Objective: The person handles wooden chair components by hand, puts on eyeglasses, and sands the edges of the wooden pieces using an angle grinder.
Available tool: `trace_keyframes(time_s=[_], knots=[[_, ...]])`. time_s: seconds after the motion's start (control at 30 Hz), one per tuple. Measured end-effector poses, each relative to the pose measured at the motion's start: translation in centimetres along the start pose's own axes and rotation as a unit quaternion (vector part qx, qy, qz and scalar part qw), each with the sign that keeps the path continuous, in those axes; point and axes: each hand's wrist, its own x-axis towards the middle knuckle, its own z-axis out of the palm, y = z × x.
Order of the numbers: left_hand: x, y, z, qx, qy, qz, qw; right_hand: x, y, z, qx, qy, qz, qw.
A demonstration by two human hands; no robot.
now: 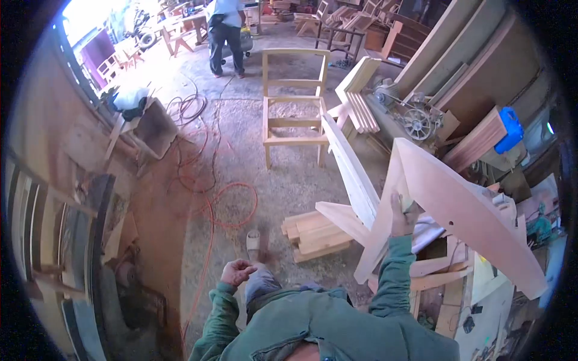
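Note:
My right hand (404,214) grips a V-shaped wooden chair leg frame (466,219) near its upper joint. One broad board of it slants down to the right, with a small dark hole; the narrower arm runs down to the left. Part of my grip is hidden behind the wood. My left hand (238,272) hangs low by my left leg, fingers curled in, and nothing shows in it. Just beyond the held piece stands a pale, whitish long board (352,171). A stack of short wooden pieces (316,233) lies on the floor between my hands.
A bare wooden chair frame (296,142) stands ahead. Orange hose (211,204) loops across the floor at left. On the right are stacked angled boards (361,99), a motor with a wheel (416,123) and a blue jug (510,129). A person (226,36) stands far back.

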Motion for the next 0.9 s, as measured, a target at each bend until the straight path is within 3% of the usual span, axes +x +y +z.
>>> trace_keyframes(time_s=[0.03, 0.2, 0.27, 0.37, 0.47, 0.6, 0.7, 0.8, 0.9], knots=[[2.6, -1.0, -1.5, 0.03, 0.011, -0.016, 0.999, 1.4, 1.1, 1.3, 0.003, 0.014, -0.015, 1.0], [15.4, -7.7, -12.1, -0.125, -0.035, -0.154, 0.979, 8.3, 5.6, 8.4, -0.033, 0.071, -0.063, 0.995], [18.8, -12.6, -16.3, -0.18, 0.022, -0.284, 0.942, 8.6, 5.0, 9.8, -0.082, 0.077, -0.029, 0.993], [23.2, -12.5, -24.2, -0.238, 0.054, -0.396, 0.885, 11.9, 1.9, 15.1, -0.084, 0.117, -0.007, 0.99], [29.2, -9.7, -28.0, -0.219, 0.032, -0.331, 0.917, 15.4, 0.1, 18.7, -0.1, 0.158, -0.073, 0.98], [34.3, 0.7, -27.8, -0.17, 0.06, -0.249, 0.952, 19.5, 2.6, 19.3, -0.206, 0.136, -0.027, 0.969], [40.8, 2.6, -27.2, -0.188, -0.017, -0.176, 0.966, 22.7, 4.3, 19.7, -0.284, 0.133, -0.04, 0.949], [46.9, 4.6, -26.0, -0.054, 0.011, -0.056, 0.997, 26.0, 4.9, 21.1, -0.331, 0.132, -0.04, 0.934], [48.5, 13.6, -23.6, 0.022, 0.076, -0.037, 0.996, 30.2, 5.7, 22.7, -0.337, 0.115, 0.022, 0.934]])
